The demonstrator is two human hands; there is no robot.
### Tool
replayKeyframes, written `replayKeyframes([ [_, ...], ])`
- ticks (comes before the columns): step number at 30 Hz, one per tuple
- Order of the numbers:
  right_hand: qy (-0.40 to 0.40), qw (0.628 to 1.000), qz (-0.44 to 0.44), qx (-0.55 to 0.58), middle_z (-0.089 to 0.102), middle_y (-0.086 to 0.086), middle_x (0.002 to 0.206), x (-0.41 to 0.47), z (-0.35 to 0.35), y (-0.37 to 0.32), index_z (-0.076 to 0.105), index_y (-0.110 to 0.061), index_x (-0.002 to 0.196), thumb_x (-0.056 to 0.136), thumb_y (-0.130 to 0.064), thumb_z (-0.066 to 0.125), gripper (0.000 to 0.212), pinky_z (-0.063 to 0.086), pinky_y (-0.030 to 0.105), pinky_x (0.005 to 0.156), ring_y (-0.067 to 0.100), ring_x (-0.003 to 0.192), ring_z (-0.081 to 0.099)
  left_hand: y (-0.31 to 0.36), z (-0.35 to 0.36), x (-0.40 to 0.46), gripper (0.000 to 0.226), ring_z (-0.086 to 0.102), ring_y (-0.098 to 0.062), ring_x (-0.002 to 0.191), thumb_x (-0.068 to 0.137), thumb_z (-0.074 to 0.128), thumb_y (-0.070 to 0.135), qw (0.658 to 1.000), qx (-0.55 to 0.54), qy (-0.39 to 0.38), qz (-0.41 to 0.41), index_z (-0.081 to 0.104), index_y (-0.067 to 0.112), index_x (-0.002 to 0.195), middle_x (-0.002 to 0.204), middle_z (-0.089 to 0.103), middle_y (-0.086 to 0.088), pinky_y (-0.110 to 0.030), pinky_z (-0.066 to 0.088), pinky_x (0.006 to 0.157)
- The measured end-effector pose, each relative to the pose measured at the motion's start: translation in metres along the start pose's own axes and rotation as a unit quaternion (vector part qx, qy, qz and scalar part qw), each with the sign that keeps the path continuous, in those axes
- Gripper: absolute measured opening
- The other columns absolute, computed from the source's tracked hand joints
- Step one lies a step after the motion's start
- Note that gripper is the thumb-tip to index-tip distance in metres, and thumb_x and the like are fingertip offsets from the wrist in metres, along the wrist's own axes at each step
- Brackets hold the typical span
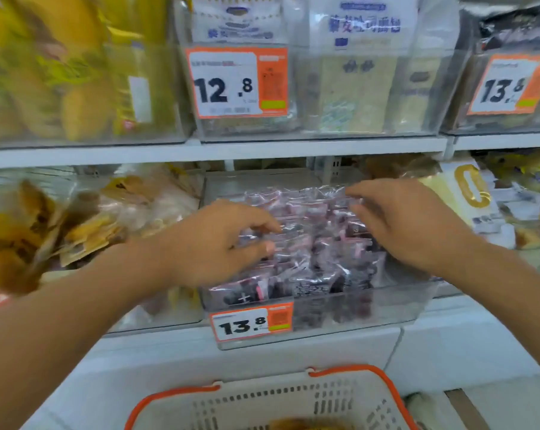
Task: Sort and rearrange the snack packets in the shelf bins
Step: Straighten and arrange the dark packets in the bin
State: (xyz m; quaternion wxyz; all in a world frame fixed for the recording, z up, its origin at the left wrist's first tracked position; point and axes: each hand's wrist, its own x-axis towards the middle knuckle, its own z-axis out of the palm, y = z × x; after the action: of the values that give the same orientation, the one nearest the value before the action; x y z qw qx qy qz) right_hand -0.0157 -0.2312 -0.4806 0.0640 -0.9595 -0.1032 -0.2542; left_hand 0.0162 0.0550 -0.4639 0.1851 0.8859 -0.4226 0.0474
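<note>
Left hand: the left hand (214, 243) reaches over the near left part of the clear bin, palm down, fingers loosely bent; the thumb and fingertips lie on the top packets, and whether they pinch one cannot be told.
Right hand: the right hand (408, 221) is spread over the far right part of the same pile, fingers relaxed and slightly bent, touching the wrappers without closing round any.
Snack packets: the dark pink-and-black packets (312, 243) fill the clear bin (386, 305) on the lower shelf, heaped between the two hands (their wrappers are shiny and the print is too blurred to read).
Price tag: an orange-and-white tag reading 13.8 (251, 322) is fixed to the front wall of that bin, at its left end.
Neighbouring bins: brown and yellow packets (85, 225) lie in the bin just to the left; pale packets with a gold ring mark (470, 190) lie to the right.
Upper shelf: white bags with blue lettering (364, 26) stand in a clear bin carrying a 12.8 tag (236, 83); yellow bags (60, 66) stand to the left.
Basket: a beige basket with an orange rim (293, 398) sits below the shelf, close to the person.
</note>
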Motion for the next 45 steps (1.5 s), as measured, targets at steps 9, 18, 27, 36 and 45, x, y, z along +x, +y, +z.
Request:
replayKeyframes([
  [9, -0.12, 0.937, -0.254, 0.209, 0.071, -0.001, 0.1, 0.047, 0.032, -0.255, 0.068, -0.024, 0.12, 0.1, -0.016, 0.048, 0.029, 0.052, 0.033, 0.077, 0.016, 0.088, 0.063, -0.13, -0.036, -0.176, 0.016, 0.064, -0.018, 0.074, 0.092, 0.062, 0.023, 0.903, 0.05, 0.211, -0.37, 0.07, 0.025, 0.079, 0.075, 0.07, 0.005, -0.029, 0.05, 0.065],
  [18, -0.46, 0.857, -0.187, -0.139, 0.057, 0.003, 0.094, 0.149, 0.149, -0.312, 0.06, -0.005, 0.096, 0.089, -0.022, 0.072, 0.022, 0.048, 0.031, 0.065, 0.023, 0.081, 0.056, -0.153, -0.029, -0.156, 0.042, 0.058, -0.03, 0.104, 0.087, 0.046, 0.041, 0.889, 0.142, -0.028, -0.435, 0.055, 0.027, 0.125, 0.12, 0.061, -0.006, -0.035, 0.048, 0.081],
  [27, -0.542, 0.831, -0.048, 0.114, 0.063, 0.001, 0.113, 0.171, 0.146, -0.288, 0.066, -0.021, 0.114, 0.092, -0.014, 0.071, 0.024, 0.056, 0.031, 0.087, 0.021, 0.11, 0.06, -0.17, -0.037, -0.16, 0.028, 0.059, -0.021, 0.099, 0.087, 0.048, 0.048, 0.917, 0.043, -0.078, -0.389, 0.07, 0.032, 0.093, 0.102, 0.066, 0.007, -0.037, 0.051, 0.088],
  [36, -0.499, 0.832, 0.038, 0.238, 0.058, 0.005, 0.131, 0.17, 0.146, -0.297, 0.056, -0.014, 0.133, 0.097, -0.038, 0.063, 0.044, 0.055, 0.043, 0.096, 0.023, 0.116, 0.058, -0.164, -0.046, -0.181, 0.035, 0.067, -0.016, 0.081, 0.097, 0.054, 0.049, 0.922, -0.145, -0.078, -0.349, 0.077, 0.037, 0.074, 0.072, 0.07, 0.001, -0.036, 0.054, 0.089],
  [45, -0.487, 0.832, 0.099, 0.246, 0.055, 0.005, 0.084, 0.158, 0.167, -0.333, 0.058, -0.011, 0.103, 0.09, -0.024, 0.075, 0.025, 0.039, 0.02, 0.053, 0.015, 0.068, 0.047, -0.177, -0.041, -0.171, 0.042, 0.06, -0.023, 0.086, 0.067, 0.048, 0.058, 0.853, 0.073, -0.058, -0.513, 0.061, 0.021, 0.082, 0.082, 0.061, 0.001, -0.033, 0.049, 0.076],
])
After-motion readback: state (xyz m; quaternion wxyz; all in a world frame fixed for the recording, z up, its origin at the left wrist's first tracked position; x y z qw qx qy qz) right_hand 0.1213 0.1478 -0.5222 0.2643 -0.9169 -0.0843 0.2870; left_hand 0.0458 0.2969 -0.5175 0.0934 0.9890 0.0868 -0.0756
